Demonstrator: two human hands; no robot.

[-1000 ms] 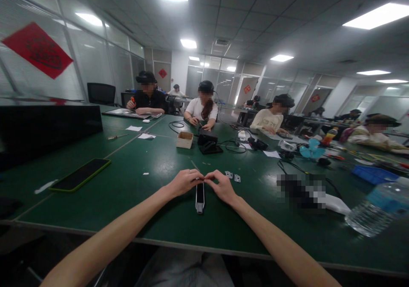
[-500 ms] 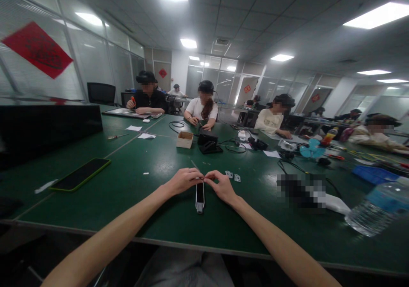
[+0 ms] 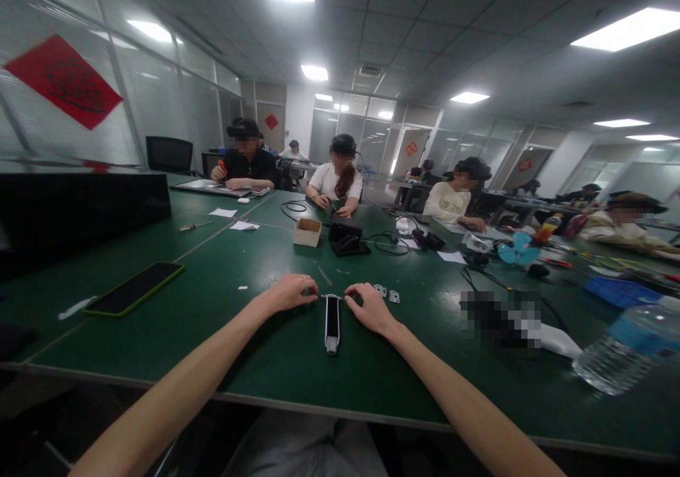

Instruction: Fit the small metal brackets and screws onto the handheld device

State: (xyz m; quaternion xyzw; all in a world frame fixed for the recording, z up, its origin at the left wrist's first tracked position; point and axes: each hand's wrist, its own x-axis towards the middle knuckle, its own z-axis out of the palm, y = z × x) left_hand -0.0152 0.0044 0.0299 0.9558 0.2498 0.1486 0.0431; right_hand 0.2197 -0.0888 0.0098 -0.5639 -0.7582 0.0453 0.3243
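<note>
A slim white-and-black handheld device (image 3: 332, 324) lies on the green table in front of me, its narrow grey end pointing my way. Its far end shows a thin piece sticking out at both sides; details are too small to make out. On its left, my left hand (image 3: 290, 293) hovers with curved fingers apart, close to that end. My right hand (image 3: 370, 310) rests on the other side, fingers loosely bent, with nothing visible in them. Two small metal plates (image 3: 394, 296) lie just beyond my right hand. A thin clear strip (image 3: 324, 276) is on the table past the device.
Left on the table (image 3: 159, 342) lies a phone (image 3: 135, 290) in a green-edged case. A small open box (image 3: 307, 233) and a black stand (image 3: 349, 239) are ahead. To the right are a blue fan (image 3: 518, 249), a blue tray (image 3: 621, 294) and a water bottle (image 3: 627, 349). Co-workers sit opposite.
My hands have moved apart from the device's far end, the left one farther to the left, the right one slightly to the right. The device stays in place.
</note>
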